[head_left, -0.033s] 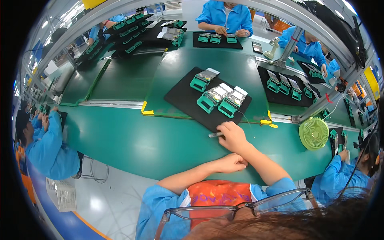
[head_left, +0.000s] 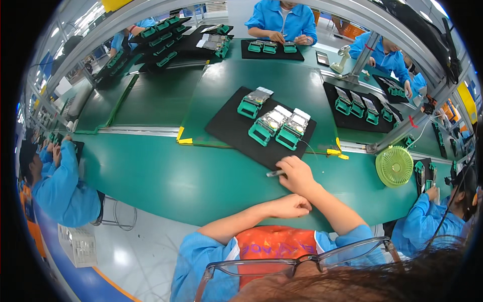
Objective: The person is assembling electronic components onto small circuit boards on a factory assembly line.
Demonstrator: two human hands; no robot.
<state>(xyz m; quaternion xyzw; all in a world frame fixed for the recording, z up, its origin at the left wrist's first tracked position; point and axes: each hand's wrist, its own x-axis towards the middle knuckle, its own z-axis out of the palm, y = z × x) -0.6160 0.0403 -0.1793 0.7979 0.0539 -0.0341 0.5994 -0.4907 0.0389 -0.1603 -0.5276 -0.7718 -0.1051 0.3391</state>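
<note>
My right hand [head_left: 296,174] is closed around a short grey pen-like tool [head_left: 275,173], whose blunt end points left. It rests at the near corner of a black mat [head_left: 229,132]. On the mat lie three green-framed circuit-board units: one at the back left [head_left: 255,102], one in the middle [head_left: 270,125], one on the right [head_left: 293,129]. A thin wire runs from the right unit toward the table. My left hand [head_left: 292,206] is curled into a fist on the table beside my right forearm, with nothing visible in it.
A light-green fan [head_left: 394,166] stands at the right. Black mats with similar units [head_left: 357,108] lie beyond it, and stacked black trays [head_left: 166,43] at the far left. A metal post [head_left: 397,136] rises near the fan. Co-workers in blue sit around the table.
My right hand, with the grey tool, has shifted slightly right and toward me. My left hand and the units stay as they were.
</note>
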